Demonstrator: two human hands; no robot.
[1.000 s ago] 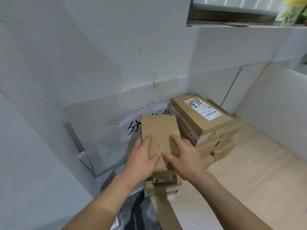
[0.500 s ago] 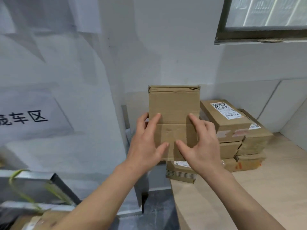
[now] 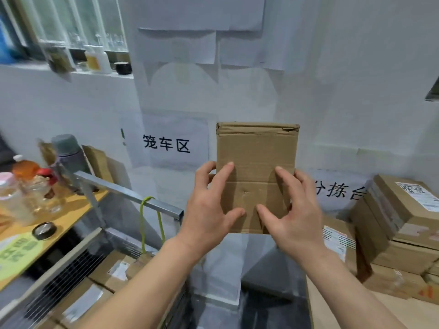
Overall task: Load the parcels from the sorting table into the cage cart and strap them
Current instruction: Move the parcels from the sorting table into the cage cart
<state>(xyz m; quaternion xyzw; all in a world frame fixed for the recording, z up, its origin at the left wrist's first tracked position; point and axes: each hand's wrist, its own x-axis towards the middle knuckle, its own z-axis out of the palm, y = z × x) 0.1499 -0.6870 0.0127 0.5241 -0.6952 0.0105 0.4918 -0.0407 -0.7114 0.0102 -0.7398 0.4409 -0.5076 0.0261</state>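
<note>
Both hands hold one brown parcel (image 3: 256, 153) upright in the air at the centre, the left hand (image 3: 209, 210) gripping its left edge and the right hand (image 3: 297, 212) its right edge. At eight o'clock stands the cage cart (image 3: 129, 194), with boxes (image 3: 107, 274) lying inside and a green cord (image 3: 141, 229) hanging from its rail. At four o'clock, stacked parcels (image 3: 403, 224) rest on the wooden surface (image 3: 344, 314).

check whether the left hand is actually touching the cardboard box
Touching. The head view shows the left hand with thumb and forefinger on the cardboard box, other fingers round its left edge.
</note>
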